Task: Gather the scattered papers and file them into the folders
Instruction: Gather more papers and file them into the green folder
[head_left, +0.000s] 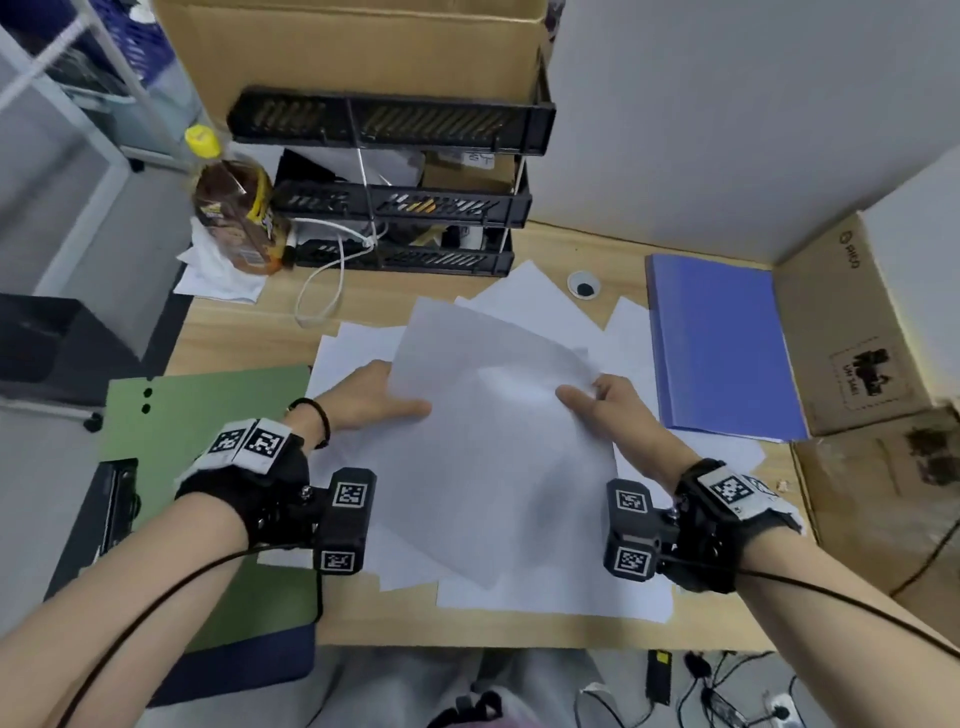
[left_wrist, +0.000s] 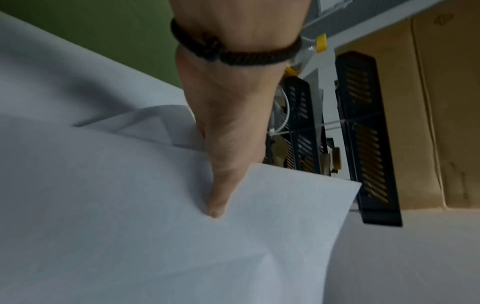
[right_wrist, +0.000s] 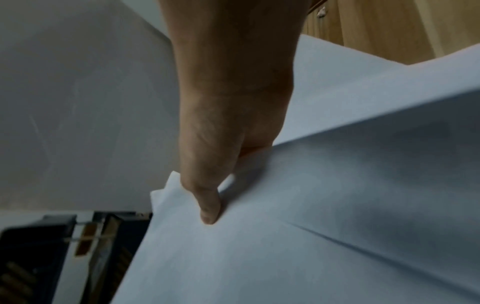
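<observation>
Both hands hold a small stack of white sheets (head_left: 493, 415) lifted above the desk. My left hand (head_left: 374, 402) pinches its left edge, thumb on top (left_wrist: 215, 205), fingers hidden under the paper (left_wrist: 130, 226). My right hand (head_left: 597, 402) pinches the right edge, thumb on top (right_wrist: 207, 214) of the sheets (right_wrist: 311, 236). More loose white papers (head_left: 550, 597) lie scattered on the wooden desk (head_left: 234, 332) beneath. A green folder (head_left: 208, 441) lies at the left and a blue folder (head_left: 722, 348) lies shut at the right.
A black stacked letter tray (head_left: 405, 197) stands at the back with a white cable (head_left: 322, 291) in front. A brown bottle with a yellow cap (head_left: 234, 208) stands at back left. Cardboard boxes (head_left: 857, 332) flank the right side.
</observation>
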